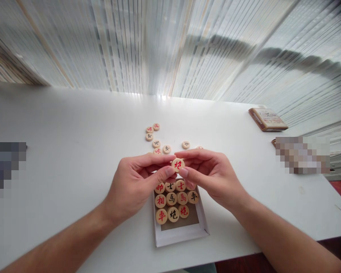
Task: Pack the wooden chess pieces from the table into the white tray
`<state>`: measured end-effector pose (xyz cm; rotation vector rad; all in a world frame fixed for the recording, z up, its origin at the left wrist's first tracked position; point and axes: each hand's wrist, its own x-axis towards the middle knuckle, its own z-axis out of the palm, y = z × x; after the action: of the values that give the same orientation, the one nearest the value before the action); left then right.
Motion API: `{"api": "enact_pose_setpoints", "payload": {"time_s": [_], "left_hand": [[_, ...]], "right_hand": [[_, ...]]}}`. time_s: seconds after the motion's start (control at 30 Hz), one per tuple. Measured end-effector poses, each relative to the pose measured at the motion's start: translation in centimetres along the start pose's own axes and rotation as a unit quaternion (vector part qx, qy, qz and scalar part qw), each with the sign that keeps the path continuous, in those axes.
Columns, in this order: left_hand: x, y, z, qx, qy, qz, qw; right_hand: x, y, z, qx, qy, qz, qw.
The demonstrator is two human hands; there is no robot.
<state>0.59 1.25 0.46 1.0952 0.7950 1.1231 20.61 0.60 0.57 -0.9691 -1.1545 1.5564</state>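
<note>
A round wooden Chinese chess piece (177, 165) with a red character is held up between both hands. My left hand (139, 182) pinches its left side with thumb and fingers. From the other side, my right hand (210, 172) grips the same piece with thumb and fingertips. Below the hands lies a shallow white box (182, 236) with a grey-brown bottom. Rows of chess pieces with red or black characters fill its upper part, among them a black-marked piece (173, 214) and a red-marked piece (183, 211) in the nearest row. My fingers partly hide the far row.
Several loose chess pieces, such as a black-marked one (185, 144) and a red-marked one (156, 126), lie on the white table (74, 151) beyond my hands. A brown-edged box (268, 119) sits at the back right. Striped curtains (159, 45) hang behind the table.
</note>
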Motion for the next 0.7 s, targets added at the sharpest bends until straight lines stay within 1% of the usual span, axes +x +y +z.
{"api": "enact_pose_setpoints", "payload": {"time_s": [0.13,0.2,0.27,0.43,0.5,0.6,0.7], "left_hand": [[-0.2,-0.1,-0.1,0.037,0.025,0.014,0.999],[-0.3,-0.2,-0.2,0.057,0.028,0.025,0.998],[-0.4,-0.3,-0.3,0.084,0.024,0.043,0.995],[-0.7,-0.7,-0.3,0.151,0.003,0.113,0.982],[-0.8,-0.9,-0.2,0.164,-0.008,0.122,0.979],[-0.8,-1.0,-0.2,0.162,-0.021,0.119,0.979],[-0.8,-1.1,-0.2,0.166,-0.024,0.125,0.978]], "right_hand": [[0.1,0.1,0.1,0.003,-0.001,-0.001,1.0],[0.1,0.2,0.1,0.0,0.004,0.004,1.0],[0.1,0.2,0.1,-0.005,0.009,0.006,1.0],[0.1,0.3,0.1,-0.008,0.002,0.004,1.0],[0.1,0.2,0.1,-0.015,0.005,0.008,1.0],[0.0,0.0,0.1,-0.03,0.01,0.015,0.999],[0.0,0.0,0.1,-0.036,0.001,0.024,0.999]]}}
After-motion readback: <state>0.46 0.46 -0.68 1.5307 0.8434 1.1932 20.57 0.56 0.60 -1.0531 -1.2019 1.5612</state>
